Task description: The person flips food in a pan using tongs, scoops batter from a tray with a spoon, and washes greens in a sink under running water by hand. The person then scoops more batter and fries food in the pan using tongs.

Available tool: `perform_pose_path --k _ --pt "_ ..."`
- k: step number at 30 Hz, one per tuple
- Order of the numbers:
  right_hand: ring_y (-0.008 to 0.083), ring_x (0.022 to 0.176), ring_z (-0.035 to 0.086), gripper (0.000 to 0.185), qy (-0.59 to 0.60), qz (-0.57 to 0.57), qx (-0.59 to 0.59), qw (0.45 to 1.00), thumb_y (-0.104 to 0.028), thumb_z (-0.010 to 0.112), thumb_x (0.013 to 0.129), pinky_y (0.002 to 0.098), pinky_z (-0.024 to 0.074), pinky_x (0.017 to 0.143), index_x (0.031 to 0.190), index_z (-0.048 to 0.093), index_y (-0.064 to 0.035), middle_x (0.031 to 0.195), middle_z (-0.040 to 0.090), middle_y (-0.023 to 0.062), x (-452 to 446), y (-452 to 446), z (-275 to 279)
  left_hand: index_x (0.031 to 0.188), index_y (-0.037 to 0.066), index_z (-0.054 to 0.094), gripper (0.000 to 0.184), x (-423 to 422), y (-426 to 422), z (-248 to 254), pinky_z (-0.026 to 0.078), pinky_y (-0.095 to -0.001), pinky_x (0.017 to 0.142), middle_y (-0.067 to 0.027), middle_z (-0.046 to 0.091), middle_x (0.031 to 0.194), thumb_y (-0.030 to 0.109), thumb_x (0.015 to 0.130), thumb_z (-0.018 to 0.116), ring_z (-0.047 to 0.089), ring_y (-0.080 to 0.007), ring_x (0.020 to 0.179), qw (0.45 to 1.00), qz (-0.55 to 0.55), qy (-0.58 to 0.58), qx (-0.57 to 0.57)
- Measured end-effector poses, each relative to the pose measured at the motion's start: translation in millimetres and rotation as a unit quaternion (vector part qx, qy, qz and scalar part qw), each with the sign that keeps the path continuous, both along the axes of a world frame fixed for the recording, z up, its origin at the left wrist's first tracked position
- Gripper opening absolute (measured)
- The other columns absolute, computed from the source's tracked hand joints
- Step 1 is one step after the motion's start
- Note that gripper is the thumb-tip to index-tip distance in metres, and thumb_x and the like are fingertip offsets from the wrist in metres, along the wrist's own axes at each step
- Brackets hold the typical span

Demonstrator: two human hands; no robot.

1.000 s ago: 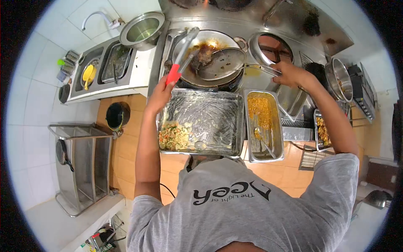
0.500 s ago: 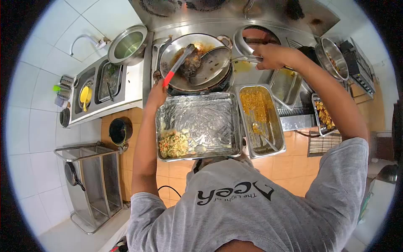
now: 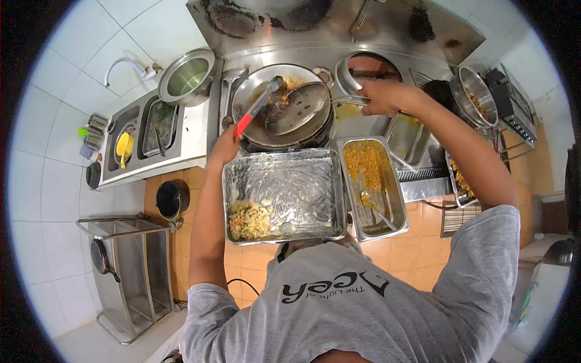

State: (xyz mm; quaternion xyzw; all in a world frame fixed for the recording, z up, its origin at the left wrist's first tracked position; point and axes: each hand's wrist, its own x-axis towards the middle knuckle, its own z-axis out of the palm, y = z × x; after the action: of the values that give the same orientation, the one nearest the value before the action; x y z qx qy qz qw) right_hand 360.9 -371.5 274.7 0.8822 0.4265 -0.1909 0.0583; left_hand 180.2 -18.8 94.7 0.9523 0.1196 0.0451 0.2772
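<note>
My left hand (image 3: 226, 147) is closed around the red grip of a pair of tongs (image 3: 255, 109), whose metal tips reach over a wok (image 3: 264, 143) on the stove. Beneath the tips is some dark, charred-looking food (image 3: 276, 114), partly hidden and blurred; I cannot tell whether the tongs pinch it. In my right hand (image 3: 384, 98) is the handle of a round skimmer (image 3: 307, 101), its wide head tilted inside the wok beside the food. A few dark bits lie on the skimmer.
Nearest me are a steel tray (image 3: 290, 181) with chopped vegetable mix (image 3: 249, 220) and a deep pan (image 3: 393, 212) of orange-brown sauce holding a spoon. A large pot (image 3: 187, 78) stands by the sinks at left. Right are a steel bowl (image 3: 475, 97) and a tray of fried pieces (image 3: 459, 178).
The whole view has shifted, so the stove and trays sit slightly lower. The dark lump beneath the tongs shows less clearly now. Both hands keep their hold on the tongs and skimmer.
</note>
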Motion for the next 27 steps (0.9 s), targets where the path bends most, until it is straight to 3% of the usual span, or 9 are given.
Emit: perform_pose_path --k 4,7,10,13,16,19,22,27 --pt "0.0260 0.052 0.059 0.031 0.035 -0.047 -0.007 0.998 -0.028 0.057 0.071 0.0372 0.0475 0.052 0.080 0.061 0.0007 0.058 0.059 0.0147 -10.3 4.9 7.7 0.113 0.005 0.045 0.029 -2.2 -2.6 5.2 0.040 -0.0450 0.079 -0.0266 0.054 0.098 0.013 0.085 0.047 0.051 -0.0421 0.093 0.996 -0.050 -0.011 -0.077" --pt "0.0287 0.057 0.061 0.033 -0.042 0.050 0.091 0.994 -0.030 0.059 0.070 0.0389 0.0483 0.058 0.085 0.061 -0.0018 0.064 0.061 0.0168 0.5 -18.7 -15.1 0.113 0.006 0.045 0.029 -1.6 11.9 -8.3 0.041 -0.0444 0.079 -0.0263 0.054 0.095 0.013 0.085 0.047 0.051 -0.0418 0.092 0.997 -0.027 -0.052 -0.048" --pt "0.0269 0.060 0.061 0.044 0.041 -0.010 0.018 0.999 -0.029 0.063 0.072 0.0380 0.0473 0.060 0.108 0.056 -0.0056 0.073 0.062 0.0161 1.9 -16.7 -20.1 0.115 0.008 0.043 0.031 -2.3 7.7 -2.8 0.042 -0.0458 0.078 -0.0255 0.051 0.098 0.012 0.085 0.046 0.051 -0.0434 0.091 1.000 0.017 -0.012 -0.002" --pt "0.0340 0.074 0.061 0.038 0.095 -0.076 0.030 0.992 -0.033 0.062 0.069 0.0411 0.0480 0.069 0.091 0.059 -0.0014 0.080 0.062 0.0197 -20.3 -16.5 3.3 0.116 0.010 0.042 0.031 -2.4 -2.2 4.8 0.042 -0.0481 0.077 -0.0249 0.047 0.103 0.012 0.085 0.045 0.051 -0.0453 0.090 0.998 0.031 0.009 0.045" --pt "0.0336 0.073 0.061 0.038 0.083 -0.053 0.046 0.994 -0.032 0.061 0.070 0.0413 0.0482 0.068 0.092 0.057 -0.0010 0.079 0.062 0.0192 -15.7 -21.7 -10.7 0.115 0.012 0.043 0.031 -2.5 -12.7 18.0 0.042 -0.0497 0.077 -0.0248 0.044 0.107 0.012 0.084 0.044 0.050 -0.0462 0.090 0.997 0.074 0.038 0.003" --pt "0.0319 0.067 0.062 0.037 0.007 0.000 0.122 0.992 -0.031 0.061 0.070 0.0413 0.0485 0.066 0.090 0.057 0.0000 0.072 0.062 0.0178 -11.6 -24.6 -34.1 0.117 0.012 0.042 0.032 -0.3 -11.8 20.2 0.041 -0.0490 0.079 -0.0249 0.045 0.108 0.013 0.085 0.044 0.050 -0.0448 0.092 0.996 0.037 0.066 0.038" --pt "0.0293 0.061 0.062 0.038 0.073 -0.051 0.034 0.995 -0.031 0.062 0.071 0.0398 0.0488 0.064 0.090 0.057 0.0011 0.065 0.061 0.0161 -1.9 -20.0 -31.2 0.117 0.011 0.042 0.032 3.2 -3.5 17.7 0.040 -0.0481 0.080 -0.0250 0.046 0.108 0.014 0.085 0.045 0.049 -0.0441 0.093 0.998 0.011 0.055 0.037" --pt "0.0266 0.055 0.061 0.037 0.043 -0.023 0.088 0.995 -0.032 0.062 0.071 0.0376 0.0486 0.060 0.086 0.058 0.0021 0.060 0.060 0.0151 -1.4 -23.7 -36.6 0.115 0.009 0.045 0.032 9.9 8.9 21.4 0.041 -0.0464 0.078 -0.0246 0.051 0.101 0.015 0.084 0.049 0.049 -0.0431 0.092 0.999 -0.038 -0.020 -0.024"
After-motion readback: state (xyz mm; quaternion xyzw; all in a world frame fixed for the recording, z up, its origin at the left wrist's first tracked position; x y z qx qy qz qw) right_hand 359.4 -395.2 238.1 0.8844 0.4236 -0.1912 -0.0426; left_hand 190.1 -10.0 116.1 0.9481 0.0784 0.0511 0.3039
